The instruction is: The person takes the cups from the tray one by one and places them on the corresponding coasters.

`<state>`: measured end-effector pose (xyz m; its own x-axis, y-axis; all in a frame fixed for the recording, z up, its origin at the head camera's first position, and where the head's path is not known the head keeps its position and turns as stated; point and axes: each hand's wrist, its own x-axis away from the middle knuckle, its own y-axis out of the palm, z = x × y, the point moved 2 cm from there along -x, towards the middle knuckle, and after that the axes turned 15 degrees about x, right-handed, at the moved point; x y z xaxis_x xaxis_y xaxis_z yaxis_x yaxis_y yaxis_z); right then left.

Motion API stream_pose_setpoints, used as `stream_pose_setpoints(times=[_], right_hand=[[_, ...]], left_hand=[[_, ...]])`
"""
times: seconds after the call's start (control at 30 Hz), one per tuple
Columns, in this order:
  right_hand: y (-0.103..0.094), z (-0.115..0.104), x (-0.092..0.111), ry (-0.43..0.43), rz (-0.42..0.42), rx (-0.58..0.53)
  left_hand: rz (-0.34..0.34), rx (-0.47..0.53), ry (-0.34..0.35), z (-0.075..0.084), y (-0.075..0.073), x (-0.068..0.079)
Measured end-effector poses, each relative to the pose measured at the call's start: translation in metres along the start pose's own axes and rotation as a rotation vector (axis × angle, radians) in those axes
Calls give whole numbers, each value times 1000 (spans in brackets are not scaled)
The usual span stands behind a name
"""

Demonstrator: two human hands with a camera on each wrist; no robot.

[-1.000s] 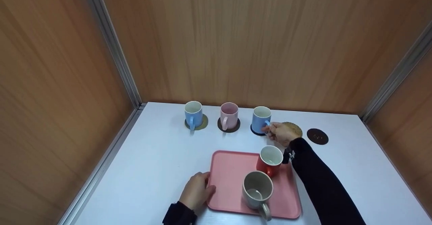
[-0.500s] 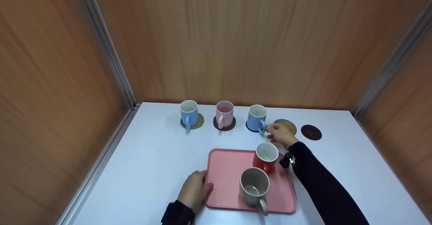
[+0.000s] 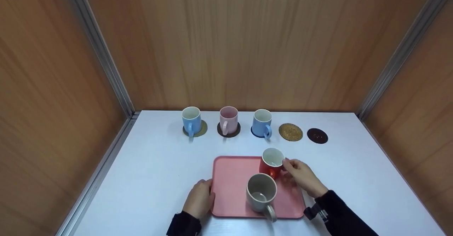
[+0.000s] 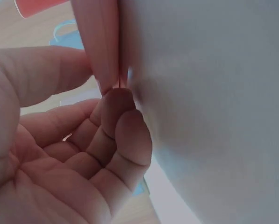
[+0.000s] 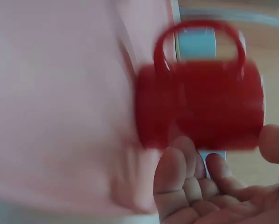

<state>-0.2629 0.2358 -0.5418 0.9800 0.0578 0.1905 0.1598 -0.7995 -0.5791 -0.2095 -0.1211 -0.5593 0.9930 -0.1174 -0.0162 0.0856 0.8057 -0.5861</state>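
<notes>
My left hand (image 3: 198, 199) grips the left edge of a pink tray (image 3: 228, 184); in the left wrist view the thumb is on one side of the rim and curled fingers on the other. On the tray stand a red mug (image 3: 265, 168) with a pale inside and a larger grey-beige mug (image 3: 255, 203), both upright. My right hand (image 3: 303, 177) is at the red mug's right side. In the right wrist view its thumb is by the mug's rim and its loosely bent fingers are beside the wall; whether they touch is unclear.
Behind the tray, a blue mug (image 3: 190, 123), a pink mug (image 3: 230, 122) and another blue mug (image 3: 261, 127) stand on coasters in a row. To their right lie a cork coaster (image 3: 291, 132) and a dark coaster (image 3: 317, 136). Wooden panels (image 3: 226, 45) enclose the white table.
My right hand has let go of the right blue mug's handle and come back toward me to the red mug. The blue mug stays on its coaster. My left hand keeps its hold on the tray.
</notes>
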Motion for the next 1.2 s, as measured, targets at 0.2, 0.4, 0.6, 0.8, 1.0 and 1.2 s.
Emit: stream_pose_setpoints(times=[0.2, 0.4, 0.6, 0.8, 1.0, 1.2], right_hand=[[12, -3, 16, -38, -85, -24], [19, -8, 19, -98, -161, -75], [32, -9, 21, -57, -218, -118], [35, -10, 22, -25, -234, -149], [25, -3, 31, -35, -253, -136], [4, 4, 37, -11, -231, -14]], left_hand=[[21, -71, 27, 6, -5, 4], [23, -85, 21, 8, -11, 1], [-15, -32, -20, 0, -9, -1], [-20, -15, -3, -4, -10, 0], [-23, -5, 3, -5, -10, 2], [-18, 0, -29, -3, -9, 0]])
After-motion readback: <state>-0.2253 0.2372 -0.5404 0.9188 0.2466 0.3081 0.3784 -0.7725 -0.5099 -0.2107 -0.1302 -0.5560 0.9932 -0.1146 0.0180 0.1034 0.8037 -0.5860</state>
